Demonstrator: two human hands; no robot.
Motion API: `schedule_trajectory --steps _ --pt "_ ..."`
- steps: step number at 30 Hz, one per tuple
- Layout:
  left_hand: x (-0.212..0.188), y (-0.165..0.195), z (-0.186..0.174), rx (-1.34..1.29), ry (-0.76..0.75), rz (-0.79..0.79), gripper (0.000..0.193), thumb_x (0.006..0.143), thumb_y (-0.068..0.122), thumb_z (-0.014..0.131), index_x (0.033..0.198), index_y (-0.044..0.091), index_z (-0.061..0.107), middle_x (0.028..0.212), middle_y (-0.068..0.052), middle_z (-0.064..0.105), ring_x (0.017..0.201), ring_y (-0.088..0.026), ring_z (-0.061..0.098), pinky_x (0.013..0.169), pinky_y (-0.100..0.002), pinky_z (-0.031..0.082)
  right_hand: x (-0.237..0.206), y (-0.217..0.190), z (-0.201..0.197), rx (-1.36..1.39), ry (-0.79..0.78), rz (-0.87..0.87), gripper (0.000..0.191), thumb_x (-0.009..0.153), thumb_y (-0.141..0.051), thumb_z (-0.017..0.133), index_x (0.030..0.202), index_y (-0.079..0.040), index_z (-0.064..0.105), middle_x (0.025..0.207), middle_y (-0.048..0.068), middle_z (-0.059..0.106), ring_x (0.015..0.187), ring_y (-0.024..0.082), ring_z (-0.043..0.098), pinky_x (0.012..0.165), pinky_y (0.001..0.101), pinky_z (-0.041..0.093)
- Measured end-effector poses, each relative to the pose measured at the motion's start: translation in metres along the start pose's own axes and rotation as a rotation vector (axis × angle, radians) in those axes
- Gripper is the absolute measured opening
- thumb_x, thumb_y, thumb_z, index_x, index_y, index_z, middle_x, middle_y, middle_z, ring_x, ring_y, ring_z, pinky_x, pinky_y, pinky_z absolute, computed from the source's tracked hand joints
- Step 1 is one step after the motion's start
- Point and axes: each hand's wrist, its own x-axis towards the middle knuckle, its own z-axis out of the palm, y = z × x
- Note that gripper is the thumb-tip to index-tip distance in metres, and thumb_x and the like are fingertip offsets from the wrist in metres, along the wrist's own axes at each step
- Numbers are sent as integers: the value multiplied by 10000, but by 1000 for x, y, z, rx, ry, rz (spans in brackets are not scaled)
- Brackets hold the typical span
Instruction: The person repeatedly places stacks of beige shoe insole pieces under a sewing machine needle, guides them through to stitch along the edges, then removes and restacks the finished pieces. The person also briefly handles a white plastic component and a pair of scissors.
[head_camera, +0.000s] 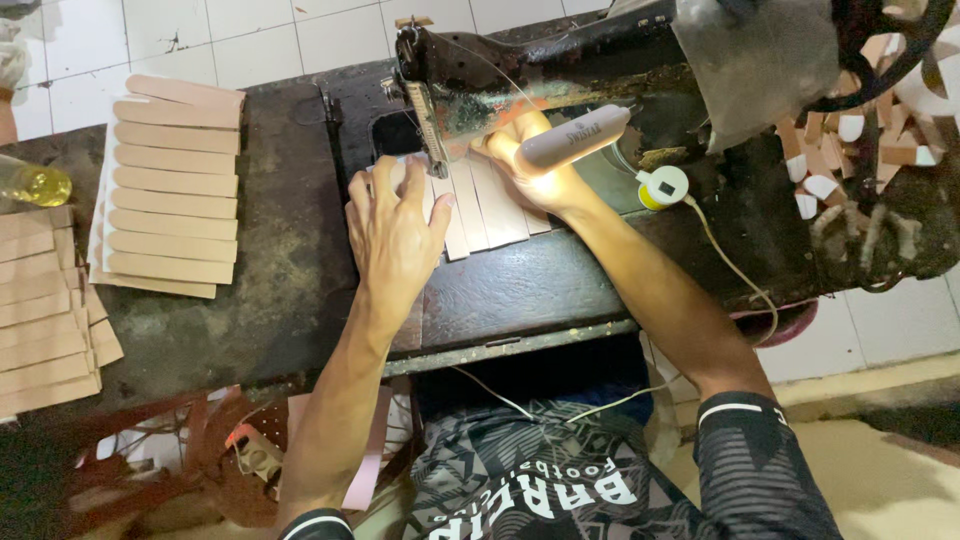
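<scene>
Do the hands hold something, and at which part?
Neither grips anything. Left hand presses flat on the pale strips, at their left edge; right hand presses their far end beside the needle.

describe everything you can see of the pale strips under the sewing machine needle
The pale strips are several flat, narrow pinkish-beige pieces, leather-like, lying side by side, slightly overlapped like a fan, on the dark worn bed of the sewing machine. Their far ends sit under the needle area. The left hand lies flat on their left side; the right hand presses their upper right part. A small lamp lights them.

Stacked tan strips, yellowish bottle, white-tiled floor.
</scene>
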Motion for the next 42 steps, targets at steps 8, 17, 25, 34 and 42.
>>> schedule_trajectory --steps 8,17,25,34,42 --pt "2 -7 -3 -57 -23 41 526 911 326 748 1346 56 628 1359 -157 518 1247 -430 459 978 -556 452 -2 -7 3 -156 101 33 272 952 -67 637 1208 18 601 1091 56 671 1005 138 614 903 319 523" --pt "2 -7 -23 -107 -24 56 461 931 333 728 1307 74 669 1308 -143 553 1191 -382 505 929 -531 460 -1 -5 -1 -184 43 -32 229 938 -77 623 1150 7 635 1073 47 676 998 127 621 895 306 522" --pt "-3 -11 -22 -142 -108 -5 322 965 356 767 1085 62 713 1129 -130 655 1119 -324 627 1012 -466 482 1 6 -6 -205 102 94 176 951 -35 589 776 -21 604 734 -2 526 655 86 444 570 292 353" --pt "12 -36 -4 -453 -108 174 620 880 278 803 1401 -2 615 1501 -196 548 1436 -437 439 1191 -485 359 4 15 -11 -216 130 101 384 969 -79 585 603 -113 472 603 -74 441 536 39 347 483 277 239" --pt "13 -38 -5 -489 -150 162 605 896 275 781 1401 -12 611 1530 -211 513 1457 -439 409 1200 -488 332 5 18 -19 -256 135 171 426 966 -127 578 561 -132 444 577 -80 423 520 36 328 471 284 229"
